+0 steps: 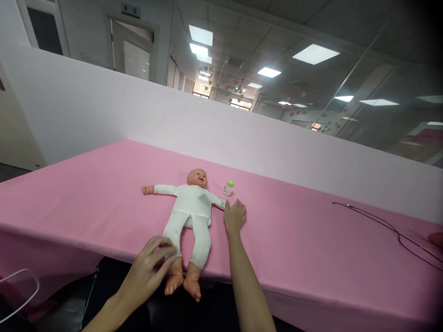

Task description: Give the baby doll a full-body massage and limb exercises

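Note:
A baby doll (193,203) in a white cloth suit lies on its back on the pink-covered table (284,240). Its arms are spread, and its bare feet reach past the near edge. My right hand (235,216) is closed over the end of the doll's arm on the right, hiding the doll's hand there. Beside the doll's lower leg on the left is my left hand (148,267), slightly blurred, its fingers curved and apart with nothing in them. A small clear bottle with a green cap (229,188) stands upright beyond my right hand, near the doll's head.
A thin black cable (387,225) lies on the table at the right. Part of a rounded brown thing (436,239) shows at the right edge. A white low wall (242,133) runs behind the table, with glass above it. At lower left hangs a white cord (36,282).

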Available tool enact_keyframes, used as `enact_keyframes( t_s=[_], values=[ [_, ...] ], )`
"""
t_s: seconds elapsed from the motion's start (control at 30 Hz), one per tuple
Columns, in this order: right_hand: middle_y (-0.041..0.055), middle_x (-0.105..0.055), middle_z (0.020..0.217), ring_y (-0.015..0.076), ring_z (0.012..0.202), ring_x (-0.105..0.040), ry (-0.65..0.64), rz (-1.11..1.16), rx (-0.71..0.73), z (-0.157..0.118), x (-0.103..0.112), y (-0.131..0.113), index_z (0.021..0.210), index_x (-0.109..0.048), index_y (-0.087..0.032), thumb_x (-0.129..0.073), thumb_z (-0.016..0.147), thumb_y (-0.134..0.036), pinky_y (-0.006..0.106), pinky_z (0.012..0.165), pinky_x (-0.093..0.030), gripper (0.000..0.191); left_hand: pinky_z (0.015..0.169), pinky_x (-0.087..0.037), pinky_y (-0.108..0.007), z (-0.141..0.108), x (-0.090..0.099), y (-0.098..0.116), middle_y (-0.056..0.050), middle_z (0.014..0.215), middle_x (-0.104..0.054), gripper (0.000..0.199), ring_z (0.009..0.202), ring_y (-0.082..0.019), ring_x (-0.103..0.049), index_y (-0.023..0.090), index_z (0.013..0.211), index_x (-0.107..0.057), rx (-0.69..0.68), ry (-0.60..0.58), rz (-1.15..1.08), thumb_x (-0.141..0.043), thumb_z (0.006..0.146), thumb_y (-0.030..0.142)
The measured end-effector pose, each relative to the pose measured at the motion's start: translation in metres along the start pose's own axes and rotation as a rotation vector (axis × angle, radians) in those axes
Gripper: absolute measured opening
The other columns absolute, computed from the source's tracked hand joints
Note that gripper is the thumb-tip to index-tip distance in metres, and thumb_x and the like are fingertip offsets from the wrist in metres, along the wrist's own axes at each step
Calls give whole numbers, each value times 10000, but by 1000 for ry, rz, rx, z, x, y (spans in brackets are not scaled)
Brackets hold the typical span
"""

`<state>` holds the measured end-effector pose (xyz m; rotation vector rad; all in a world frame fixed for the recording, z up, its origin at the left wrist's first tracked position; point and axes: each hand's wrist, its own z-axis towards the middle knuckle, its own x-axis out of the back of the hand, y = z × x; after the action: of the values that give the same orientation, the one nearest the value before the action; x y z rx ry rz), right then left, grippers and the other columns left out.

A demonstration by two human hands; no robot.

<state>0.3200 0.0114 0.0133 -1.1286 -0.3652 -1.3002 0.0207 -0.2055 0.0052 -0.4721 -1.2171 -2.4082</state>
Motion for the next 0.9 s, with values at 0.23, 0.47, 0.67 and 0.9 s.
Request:
enact_keyframes(
  t_s=[0.23, 0.47, 0.67, 0.9],
  values=[
    [269, -554, 1415, 428, 1273, -491, -63, -89, -241, 5, 0, 7, 1298, -648, -129, -479, 1003, -612, 550, 1044, -370, 590, 817, -650, -321, -43, -12, -7, -106, 1100, -718, 491, 977, -245, -738, 293, 1342, -700, -252, 73, 68, -806, 886, 441],
    [266, -689, 1256, 375, 1180, -623, -97, 85, -341, 17, 9, 26, 1256, -646, -94, -529, 988, -527, 452, 981, -463, 522, 784, -654, -267, -53, -31, -8, -91, 1101, -718, 452, 960, -208, -750, 310, 1392, -671, -286, 120, 67, -711, 961, 184],
    [84, -769, 883, 240, 874, -710, -143, 750, -378, 27, 4, 34, 972, -752, -163, -714, 841, -537, 269, 666, -519, 398, 744, -683, -243, -70, -31, -15, -73, 1145, -732, 358, 967, -228, -778, 325, 1319, -727, -84, 236, -117, -675, 979, 227],
    [1, -578, 530, 167, 472, -526, -272, 764, -564, 49, -4, 17, 865, -636, -180, -748, 840, -514, 264, 434, -410, 353, 781, -684, -250, -61, -8, -19, -44, 1063, -770, 235, 886, -220, -789, 323, 1161, -807, -53, 293, -97, -743, 938, 291]
  ],
)
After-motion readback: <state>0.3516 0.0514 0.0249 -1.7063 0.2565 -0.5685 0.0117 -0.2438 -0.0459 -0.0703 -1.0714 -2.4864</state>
